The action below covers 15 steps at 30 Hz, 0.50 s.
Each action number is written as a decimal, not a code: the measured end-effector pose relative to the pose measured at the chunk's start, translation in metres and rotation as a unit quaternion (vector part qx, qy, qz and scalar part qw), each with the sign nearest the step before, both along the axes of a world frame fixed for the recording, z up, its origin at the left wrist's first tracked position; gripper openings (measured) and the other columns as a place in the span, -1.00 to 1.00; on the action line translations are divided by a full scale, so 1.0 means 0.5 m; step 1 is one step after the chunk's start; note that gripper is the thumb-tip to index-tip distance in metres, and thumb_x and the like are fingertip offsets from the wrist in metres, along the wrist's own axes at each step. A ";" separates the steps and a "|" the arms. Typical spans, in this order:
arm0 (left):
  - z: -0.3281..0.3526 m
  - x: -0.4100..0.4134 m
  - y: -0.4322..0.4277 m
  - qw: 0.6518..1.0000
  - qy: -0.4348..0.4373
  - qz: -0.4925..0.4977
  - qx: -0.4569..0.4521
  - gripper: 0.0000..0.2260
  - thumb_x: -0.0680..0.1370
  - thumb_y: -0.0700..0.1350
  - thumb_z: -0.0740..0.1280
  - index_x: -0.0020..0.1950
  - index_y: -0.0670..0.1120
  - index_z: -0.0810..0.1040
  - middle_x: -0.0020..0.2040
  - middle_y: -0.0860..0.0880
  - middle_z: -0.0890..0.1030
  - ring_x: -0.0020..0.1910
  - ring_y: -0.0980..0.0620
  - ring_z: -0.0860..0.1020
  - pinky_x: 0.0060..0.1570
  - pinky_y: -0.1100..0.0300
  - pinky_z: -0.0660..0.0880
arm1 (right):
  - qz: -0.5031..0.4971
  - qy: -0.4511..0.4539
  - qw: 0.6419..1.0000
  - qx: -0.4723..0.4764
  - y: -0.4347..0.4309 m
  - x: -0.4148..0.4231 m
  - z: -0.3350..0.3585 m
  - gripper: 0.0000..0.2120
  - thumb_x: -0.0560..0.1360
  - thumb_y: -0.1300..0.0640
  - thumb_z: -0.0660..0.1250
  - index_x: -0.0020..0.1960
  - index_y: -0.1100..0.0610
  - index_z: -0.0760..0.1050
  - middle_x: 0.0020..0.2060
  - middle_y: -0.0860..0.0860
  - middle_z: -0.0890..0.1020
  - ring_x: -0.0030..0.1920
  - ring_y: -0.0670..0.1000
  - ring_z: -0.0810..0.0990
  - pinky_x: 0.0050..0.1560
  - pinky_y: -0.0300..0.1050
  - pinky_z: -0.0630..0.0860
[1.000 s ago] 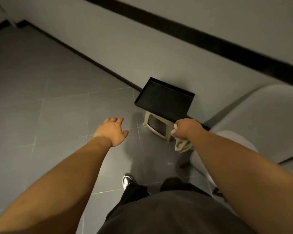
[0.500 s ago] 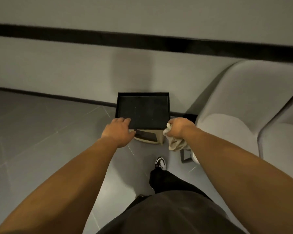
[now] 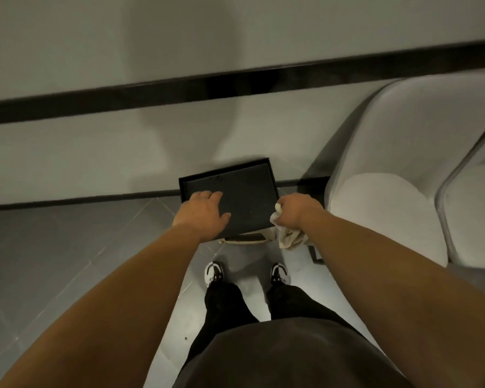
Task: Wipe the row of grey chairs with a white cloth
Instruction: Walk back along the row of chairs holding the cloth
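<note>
Head view: left hand point(image 3: 205, 214) lies flat, fingers loose, on the black tray point(image 3: 247, 189); right hand point(image 3: 296, 212) clutches the cloth point(image 3: 287, 238) at the tray's right edge, beside the chairs point(image 3: 389, 205).

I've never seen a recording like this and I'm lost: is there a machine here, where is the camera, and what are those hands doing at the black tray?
There is no machine: these are a person's two bare arms. One wide-angle camera worn on the head looks down at them, which is why the shoes show below. The left hand lies with relaxed fingers on a black tray. The tray sits on a small beige stool by the wall. The right hand grips a crumpled white cloth at the tray's right edge. To the right stand the grey chairs that the cloth is meant to wipe; it is not touching them yet.
</note>
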State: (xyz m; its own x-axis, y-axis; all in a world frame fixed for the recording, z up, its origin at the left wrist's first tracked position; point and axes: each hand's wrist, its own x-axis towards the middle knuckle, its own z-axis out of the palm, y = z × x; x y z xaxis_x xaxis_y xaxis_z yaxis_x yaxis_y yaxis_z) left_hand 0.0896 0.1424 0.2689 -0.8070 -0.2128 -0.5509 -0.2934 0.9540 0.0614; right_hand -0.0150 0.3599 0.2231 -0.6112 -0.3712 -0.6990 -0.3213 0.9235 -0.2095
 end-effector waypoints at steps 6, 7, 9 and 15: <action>-0.058 -0.089 -0.054 0.995 -0.010 -0.094 0.027 -0.37 0.64 0.22 0.20 0.63 -0.04 0.16 0.57 -0.12 0.28 0.55 -0.16 0.22 0.47 -0.13 0.29 | -0.075 0.012 0.997 -0.009 -0.042 -0.014 -0.027 -0.54 0.50 -0.16 0.35 0.35 -0.05 0.44 0.16 0.06 0.54 0.10 0.12 0.50 0.11 0.07 0.54; -0.066 -0.102 -0.066 0.993 -0.010 -0.111 0.032 -0.36 0.64 0.22 0.20 0.63 -0.03 0.16 0.57 -0.13 0.28 0.55 -0.16 0.22 0.47 -0.13 0.29 | -0.089 0.012 0.996 -0.007 -0.051 -0.012 -0.031 -0.54 0.51 -0.16 0.33 0.36 -0.05 0.42 0.18 0.07 0.52 0.12 0.13 0.48 0.11 0.06 0.53; -0.084 -0.122 -0.098 0.990 -0.012 -0.133 0.039 -0.36 0.63 0.22 0.20 0.63 -0.04 0.16 0.57 -0.13 0.29 0.55 -0.16 0.23 0.47 -0.13 0.29 | -0.108 0.007 0.994 -0.006 -0.076 -0.015 -0.042 -0.53 0.51 -0.15 0.31 0.38 -0.06 0.40 0.20 0.07 0.51 0.16 0.14 0.46 0.11 0.07 0.52; -0.148 -0.159 -0.217 0.987 -0.032 -0.148 0.048 -0.36 0.65 0.22 0.18 0.64 -0.04 0.14 0.58 -0.11 0.27 0.57 -0.13 0.19 0.48 -0.10 0.27 | -0.141 0.027 0.989 -0.031 -0.184 -0.067 -0.083 -0.51 0.52 -0.12 0.34 0.42 -0.10 0.37 0.31 0.04 0.46 0.30 0.16 0.39 0.21 0.09 0.47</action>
State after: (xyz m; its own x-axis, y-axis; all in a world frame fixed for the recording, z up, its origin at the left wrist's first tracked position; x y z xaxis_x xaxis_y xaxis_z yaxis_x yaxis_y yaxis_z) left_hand 0.0099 0.0338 0.1951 -0.7895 0.0820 -0.6083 -0.0092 0.9893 0.1453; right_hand -0.0486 0.2679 0.1818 -0.7328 -0.2221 -0.6432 -0.0657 0.9639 -0.2580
